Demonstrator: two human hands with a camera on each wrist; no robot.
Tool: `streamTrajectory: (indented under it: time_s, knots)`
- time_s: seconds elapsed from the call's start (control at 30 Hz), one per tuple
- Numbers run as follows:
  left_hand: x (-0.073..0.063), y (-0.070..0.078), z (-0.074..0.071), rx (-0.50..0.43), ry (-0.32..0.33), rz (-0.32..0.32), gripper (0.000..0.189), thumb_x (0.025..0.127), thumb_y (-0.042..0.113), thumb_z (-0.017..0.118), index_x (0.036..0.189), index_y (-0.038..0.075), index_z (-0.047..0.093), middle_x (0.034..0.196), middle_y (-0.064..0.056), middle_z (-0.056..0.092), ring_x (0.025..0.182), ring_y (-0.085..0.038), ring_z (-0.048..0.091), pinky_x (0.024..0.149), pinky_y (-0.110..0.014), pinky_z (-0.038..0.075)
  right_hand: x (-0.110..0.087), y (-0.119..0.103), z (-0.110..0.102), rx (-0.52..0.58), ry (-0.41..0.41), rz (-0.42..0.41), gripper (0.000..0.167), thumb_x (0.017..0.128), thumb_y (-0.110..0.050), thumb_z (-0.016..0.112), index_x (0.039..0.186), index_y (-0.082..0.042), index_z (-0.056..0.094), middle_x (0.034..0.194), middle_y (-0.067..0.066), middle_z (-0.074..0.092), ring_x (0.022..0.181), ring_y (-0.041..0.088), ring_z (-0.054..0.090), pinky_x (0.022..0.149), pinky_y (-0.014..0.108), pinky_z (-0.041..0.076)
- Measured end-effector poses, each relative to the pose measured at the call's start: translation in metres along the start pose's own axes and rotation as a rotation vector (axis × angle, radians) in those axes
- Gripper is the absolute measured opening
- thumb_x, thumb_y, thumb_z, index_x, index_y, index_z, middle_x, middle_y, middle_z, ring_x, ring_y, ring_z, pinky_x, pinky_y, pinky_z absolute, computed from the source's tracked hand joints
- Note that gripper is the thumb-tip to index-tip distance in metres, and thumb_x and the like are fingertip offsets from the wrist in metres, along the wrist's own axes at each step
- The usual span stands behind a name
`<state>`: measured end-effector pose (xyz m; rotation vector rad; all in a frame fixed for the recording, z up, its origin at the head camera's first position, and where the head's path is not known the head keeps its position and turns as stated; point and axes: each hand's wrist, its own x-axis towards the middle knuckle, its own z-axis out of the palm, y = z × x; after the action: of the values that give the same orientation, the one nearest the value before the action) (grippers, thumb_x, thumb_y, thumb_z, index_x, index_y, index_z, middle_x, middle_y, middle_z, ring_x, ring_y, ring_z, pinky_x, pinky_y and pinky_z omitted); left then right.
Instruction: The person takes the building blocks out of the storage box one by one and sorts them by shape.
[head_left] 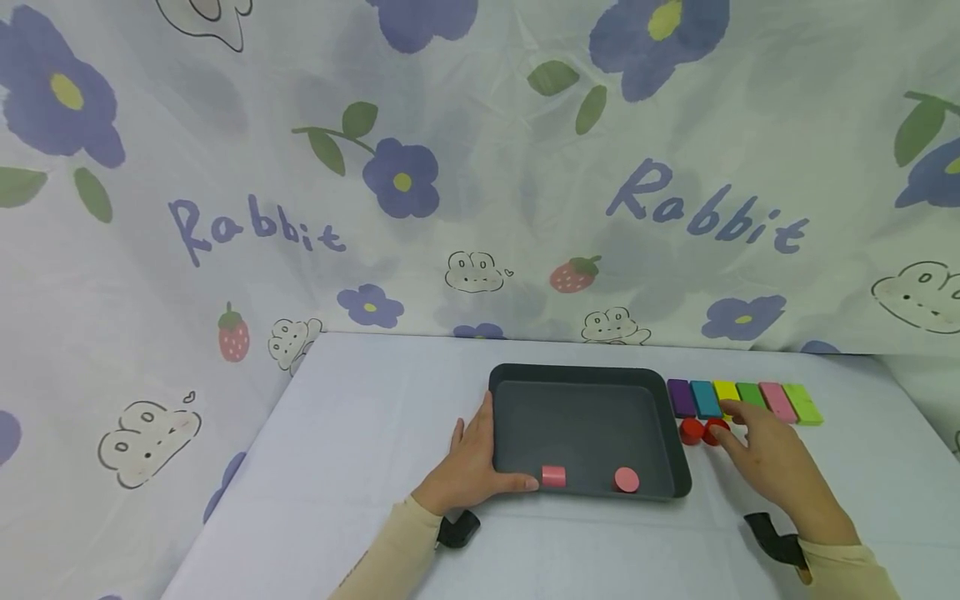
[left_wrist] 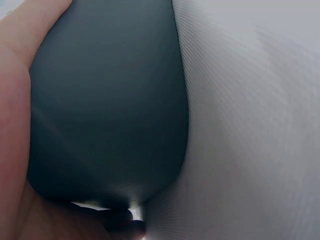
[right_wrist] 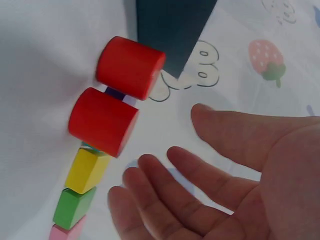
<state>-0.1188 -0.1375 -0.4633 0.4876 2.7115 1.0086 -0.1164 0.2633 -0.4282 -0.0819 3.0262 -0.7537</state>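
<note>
A dark grey tray (head_left: pixel 581 421) lies on the white table. My left hand (head_left: pixel 474 462) rests against its near left corner, fingers straight along the left side and thumb along the front edge. In the left wrist view the tray wall (left_wrist: pixel 110 100) fills the space beside the hand. Inside the tray, near the front, are a pink cylinder lying on its side (head_left: pixel 553 477) and another pink cylinder (head_left: pixel 626 480) with its round face showing. My right hand (head_left: pixel 772 454) hovers by two red cylinders (right_wrist: pixel 102 121), thumb and fingers spread apart, holding nothing.
Right of the tray runs a row of coloured blocks: purple (head_left: pixel 682 398), blue (head_left: pixel 705 399), yellow (head_left: pixel 726 392), green (head_left: pixel 752 394), pink (head_left: pixel 777 402) and lime green (head_left: pixel 803 404). Behind the table hangs a printed cloth (head_left: pixel 480 167).
</note>
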Motion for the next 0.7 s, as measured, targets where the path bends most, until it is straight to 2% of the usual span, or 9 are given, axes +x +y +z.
streamTrajectory:
  time_s: [0.23, 0.57, 0.7]
  knots:
    - [0.0, 0.001, 0.0, -0.003, -0.004, -0.003, 0.139, 0.073, 0.067, 0.079, 0.159, 0.001, -0.008, 0.168, -0.013, 0.004, 0.154, -0.026, 0.009, 0.12, -0.058, -0.001, -0.005, -0.013, -0.001, 0.016, 0.051, -0.07, 0.053, 0.096, -0.021, 0.069, 0.136, 0.011, 0.053, 0.128, 0.036, 0.054, 0.106, 0.05, 0.056, 0.085, 0.064, 0.051]
    - [0.0, 0.0, -0.001, -0.01, -0.006, -0.003, 0.139, 0.074, 0.067, 0.079, 0.159, 0.001, -0.008, 0.168, -0.013, 0.004, 0.154, -0.027, 0.009, 0.12, -0.058, -0.001, -0.008, -0.025, 0.001, 0.047, 0.056, -0.167, 0.052, 0.096, -0.02, 0.07, 0.135, 0.009, 0.053, 0.127, 0.031, 0.056, 0.103, 0.039, 0.054, 0.085, 0.061, 0.052]
    - [0.001, 0.0, -0.001, -0.004, -0.006, 0.0, 0.139, 0.074, 0.067, 0.078, 0.159, 0.002, -0.009, 0.168, -0.013, 0.004, 0.154, -0.027, 0.009, 0.12, -0.059, -0.001, -0.009, -0.029, 0.002, 0.063, 0.061, -0.204, 0.05, 0.095, -0.019, 0.071, 0.135, 0.007, 0.054, 0.127, 0.03, 0.058, 0.109, 0.043, 0.054, 0.088, 0.063, 0.05]
